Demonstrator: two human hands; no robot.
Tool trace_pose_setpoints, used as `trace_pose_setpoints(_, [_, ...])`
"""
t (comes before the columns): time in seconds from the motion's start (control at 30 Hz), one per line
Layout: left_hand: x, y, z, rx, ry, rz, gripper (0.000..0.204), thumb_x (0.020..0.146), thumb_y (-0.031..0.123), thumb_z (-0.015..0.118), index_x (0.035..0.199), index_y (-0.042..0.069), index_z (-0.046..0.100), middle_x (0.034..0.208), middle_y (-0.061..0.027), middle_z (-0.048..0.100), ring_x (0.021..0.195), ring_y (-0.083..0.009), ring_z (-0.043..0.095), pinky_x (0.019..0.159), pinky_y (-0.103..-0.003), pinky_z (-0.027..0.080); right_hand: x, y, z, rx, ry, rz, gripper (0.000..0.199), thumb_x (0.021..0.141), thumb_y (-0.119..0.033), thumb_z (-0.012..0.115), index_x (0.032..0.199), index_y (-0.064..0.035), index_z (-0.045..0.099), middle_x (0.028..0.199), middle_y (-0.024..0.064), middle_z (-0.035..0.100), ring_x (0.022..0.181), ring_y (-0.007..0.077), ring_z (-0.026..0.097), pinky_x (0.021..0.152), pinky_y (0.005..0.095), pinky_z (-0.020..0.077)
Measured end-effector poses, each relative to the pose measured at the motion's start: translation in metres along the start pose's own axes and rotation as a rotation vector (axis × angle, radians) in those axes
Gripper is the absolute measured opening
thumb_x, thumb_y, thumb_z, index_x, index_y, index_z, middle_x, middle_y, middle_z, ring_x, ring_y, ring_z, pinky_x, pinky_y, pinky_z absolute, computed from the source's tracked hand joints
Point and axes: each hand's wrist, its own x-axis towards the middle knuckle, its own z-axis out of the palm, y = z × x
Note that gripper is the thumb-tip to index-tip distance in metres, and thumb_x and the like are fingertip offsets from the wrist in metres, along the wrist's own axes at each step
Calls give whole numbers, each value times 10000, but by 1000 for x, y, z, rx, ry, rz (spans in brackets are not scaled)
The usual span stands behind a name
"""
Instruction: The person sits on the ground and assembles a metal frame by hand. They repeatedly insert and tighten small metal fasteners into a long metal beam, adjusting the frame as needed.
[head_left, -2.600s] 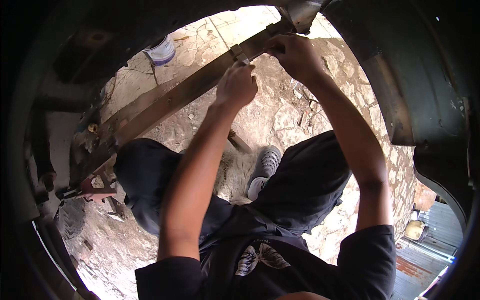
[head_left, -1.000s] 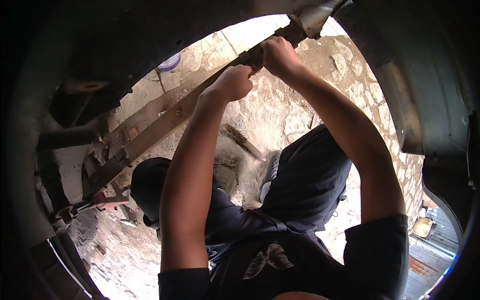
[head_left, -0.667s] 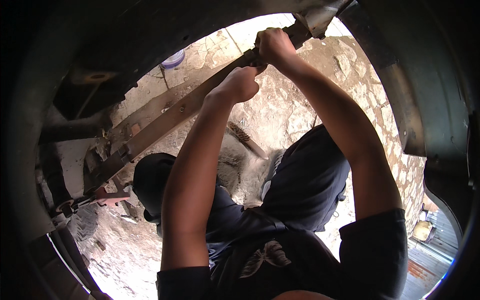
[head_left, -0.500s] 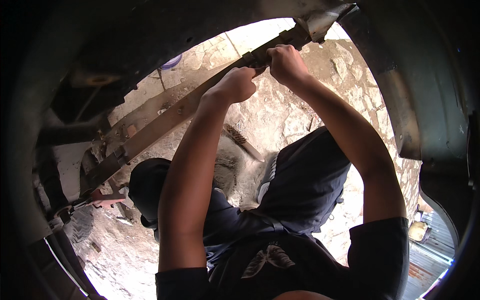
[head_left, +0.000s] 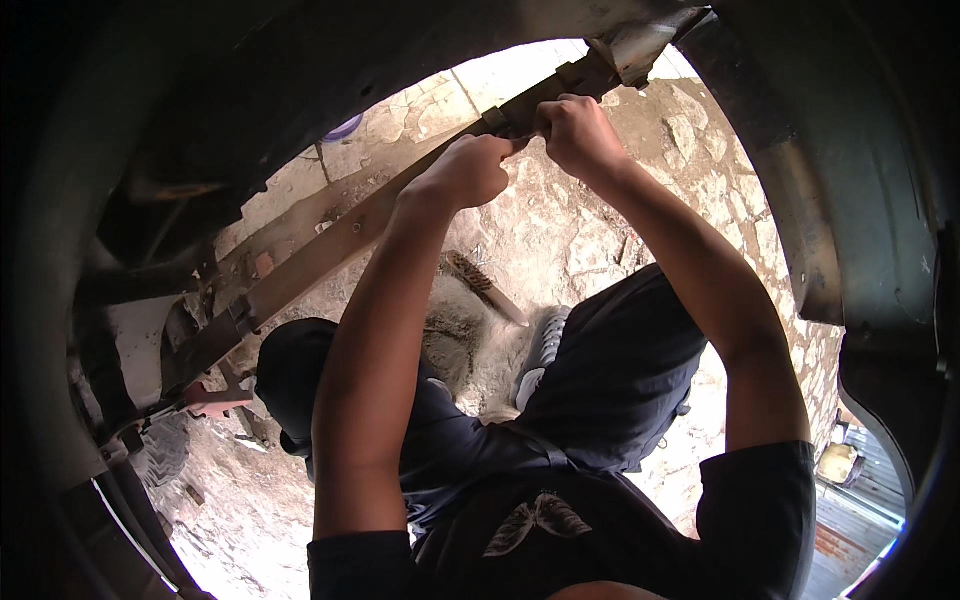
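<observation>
A long brown metal bar, like a vehicle's leaf spring [head_left: 350,228], runs slantwise from lower left to upper right, with a clamp band [head_left: 495,118] around it. Just below that band my left hand [head_left: 470,170] is closed, its thumb and forefinger reaching toward the right. My right hand [head_left: 580,130] is curled in a fist against the bar's underside, a little farther along. The fingertips of both hands nearly meet there. Whatever they pinch is too small and dark to make out.
Dark vehicle bodywork [head_left: 880,180] curves around me. On the stony ground lies a wire brush [head_left: 485,287] with a wooden handle. A person in a black cap [head_left: 295,370] is at the left, beside a reddish tool or part [head_left: 217,399]. A purple round object [head_left: 343,128] shows beyond the bar.
My right hand has shifted slightly downward along the bar. My left hand stays almost in place, and one leg has moved a little, showing more of the shoe.
</observation>
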Motion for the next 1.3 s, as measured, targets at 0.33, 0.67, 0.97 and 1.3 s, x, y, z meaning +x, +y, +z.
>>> trace_pose_setpoints(0.33, [7, 5, 20, 206, -20, -12, 331, 824, 132, 590, 1081, -40, 709, 1081, -301, 712, 1113, -449, 670, 1005, -499, 526, 49, 2, 24, 15, 36, 60, 136, 821, -81, 621, 865, -52, 747, 862, 211, 726, 849, 402, 715, 815, 478, 574])
trace_pose_setpoints(0.67, [7, 17, 16, 175, -48, -23, 368, 827, 104, 579, 1158, -14, 688, 1147, -295, 702, 1157, -431, 658, 1019, -497, 519, 57, 4, 18, -35, 30, 68, 149, 840, -100, 633, 894, -63, 767, 943, 200, 747, 957, 384, 723, 870, 460, 582])
trace_pose_setpoints(0.97, [8, 2, 1, 95, -61, -16, 539, 787, 57, 547, 1312, -3, 655, 1176, -319, 684, 1146, -450, 653, 1004, -476, 519, 5, -1, 6, -12, 34, 10, 181, 874, -74, 590, 900, -34, 765, 944, 241, 729, 917, 404, 723, 864, 491, 580])
trace_pose_setpoints(1.3, [12, -17, 21, 140, -9, 25, 394, 830, 164, 583, 1164, -18, 688, 1176, -289, 697, 1169, -433, 650, 1026, -480, 521, 37, 0, 21, -23, 61, -18, 140, 857, -87, 627, 877, -48, 759, 907, 203, 736, 855, 379, 728, 807, 459, 590])
